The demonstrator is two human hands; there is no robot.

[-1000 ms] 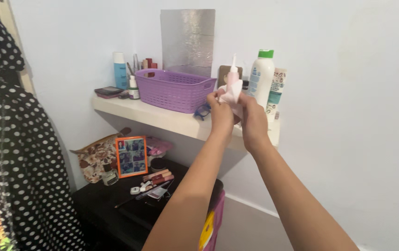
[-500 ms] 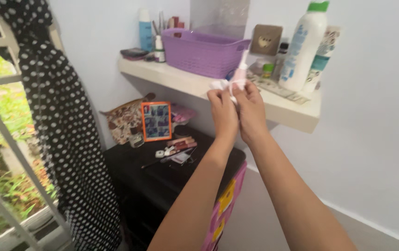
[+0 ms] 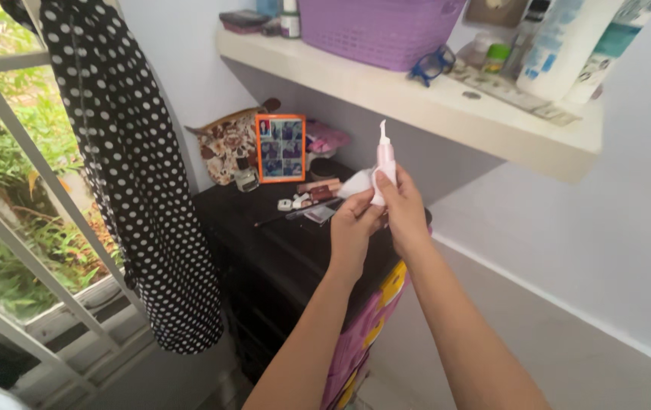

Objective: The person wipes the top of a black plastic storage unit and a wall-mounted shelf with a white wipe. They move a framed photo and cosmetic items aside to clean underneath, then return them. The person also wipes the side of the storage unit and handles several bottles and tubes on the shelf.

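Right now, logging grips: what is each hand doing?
Left hand: closed on a white tissue against the tube.
Right hand: closed around a pink tube, held upright.

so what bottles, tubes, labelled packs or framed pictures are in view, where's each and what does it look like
Pink tube: upright in the right hand, slim, with a white pointed nozzle; the left hand holds a white tissue beside it.
White bottle: on the shelf at right, tall, with blue label patches.
White tube: right of that bottle, with teal print.
Photo frame: upright on the black cabinet, rectangular, orange border.
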